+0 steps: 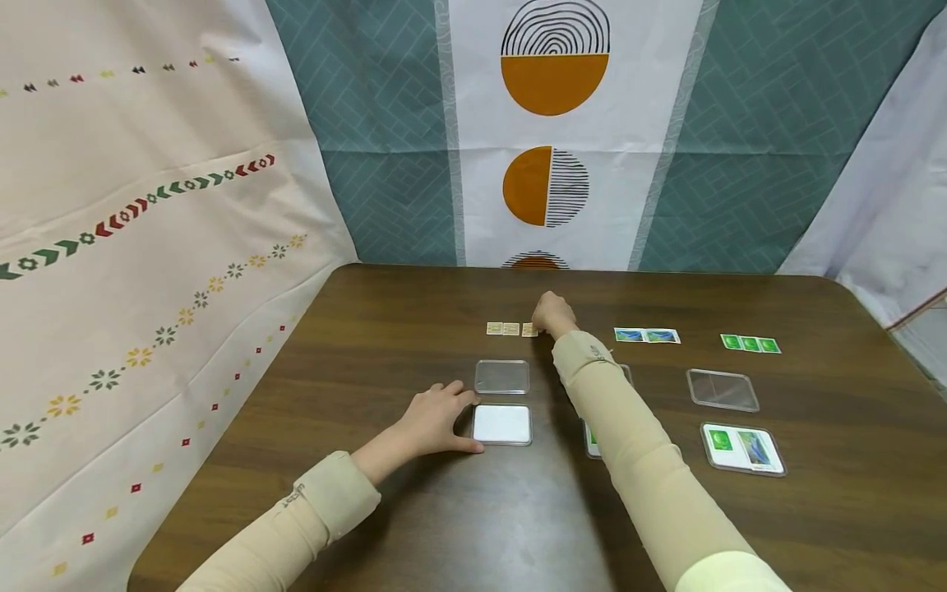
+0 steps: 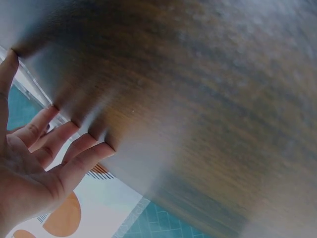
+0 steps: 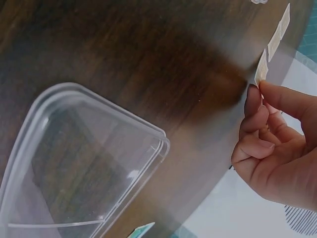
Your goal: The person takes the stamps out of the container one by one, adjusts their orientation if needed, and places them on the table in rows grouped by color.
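My right hand (image 1: 555, 313) is at the far side of the table and pinches a small beige stamp (image 3: 261, 68) between thumb and forefinger. Just left of it lie two more beige stamps (image 1: 502, 329), side by side. With fingers spread and fingertips down on the tabletop, my left hand (image 1: 438, 420) rests at the left side of a clear case base with a white insert (image 1: 502, 424). Its thumb reaches the case's near left corner. A transparent lid (image 1: 502, 377) lies just beyond that case.
Blue stamps (image 1: 647, 335) and green stamps (image 1: 750, 344) lie along the far right. Nearer are another clear lid (image 1: 722, 390) and a case holding a green and a blue stamp (image 1: 743, 449). My right sleeve (image 1: 636, 452) partly hides a middle case (image 1: 591, 441) and its lid.
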`<state>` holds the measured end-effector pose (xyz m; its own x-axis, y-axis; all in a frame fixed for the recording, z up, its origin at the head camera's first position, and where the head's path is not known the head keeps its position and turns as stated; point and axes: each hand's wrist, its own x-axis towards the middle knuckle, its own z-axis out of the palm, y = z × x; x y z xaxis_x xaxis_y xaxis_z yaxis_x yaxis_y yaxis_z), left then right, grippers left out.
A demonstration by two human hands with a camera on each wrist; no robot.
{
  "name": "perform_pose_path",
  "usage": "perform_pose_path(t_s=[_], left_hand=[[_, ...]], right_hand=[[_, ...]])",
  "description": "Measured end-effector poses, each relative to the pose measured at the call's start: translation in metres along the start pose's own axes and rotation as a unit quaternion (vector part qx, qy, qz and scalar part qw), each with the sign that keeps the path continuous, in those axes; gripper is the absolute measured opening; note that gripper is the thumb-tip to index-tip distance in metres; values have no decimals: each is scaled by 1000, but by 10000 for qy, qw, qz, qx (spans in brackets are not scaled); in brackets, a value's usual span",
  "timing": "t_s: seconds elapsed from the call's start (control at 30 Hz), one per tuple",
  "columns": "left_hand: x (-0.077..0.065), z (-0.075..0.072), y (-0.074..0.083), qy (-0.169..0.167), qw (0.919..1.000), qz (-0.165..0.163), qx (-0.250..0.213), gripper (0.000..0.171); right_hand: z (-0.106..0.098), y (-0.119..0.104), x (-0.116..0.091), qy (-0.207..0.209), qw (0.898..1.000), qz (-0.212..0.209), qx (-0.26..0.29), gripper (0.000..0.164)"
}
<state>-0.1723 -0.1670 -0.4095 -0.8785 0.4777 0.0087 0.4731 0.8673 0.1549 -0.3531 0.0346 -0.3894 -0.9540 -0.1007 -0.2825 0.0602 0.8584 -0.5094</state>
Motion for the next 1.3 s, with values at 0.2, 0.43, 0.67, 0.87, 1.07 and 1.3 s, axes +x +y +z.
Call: perform_pose_path(t_s=[0.2,0.43,0.67,0.87,1.07,1.3], left_hand=[[3,0,6,-44,10000,66,41,70],[6,-1,11,-2,9999,101,102,70],[8,1,14,-31,9999,117,44,70],[7,1,12,-13,9999,100,9,71],[5,-1,8,91,9999,92,-22,70],[4,-1,3,50,10000,20,4,71]], right_hand=[[-2,3,-7,172,9995,235,-154,12],[-6,9,-12,294,9990,278,-173,11],[-12,14,-14,223,9988,320,-305,7],[-25,20,-17,221,9988,-33,-435,24],[-41,28,-25,281,9980,-393,-415,30],[-50,37,-34,234,9973,-531,-451,22]])
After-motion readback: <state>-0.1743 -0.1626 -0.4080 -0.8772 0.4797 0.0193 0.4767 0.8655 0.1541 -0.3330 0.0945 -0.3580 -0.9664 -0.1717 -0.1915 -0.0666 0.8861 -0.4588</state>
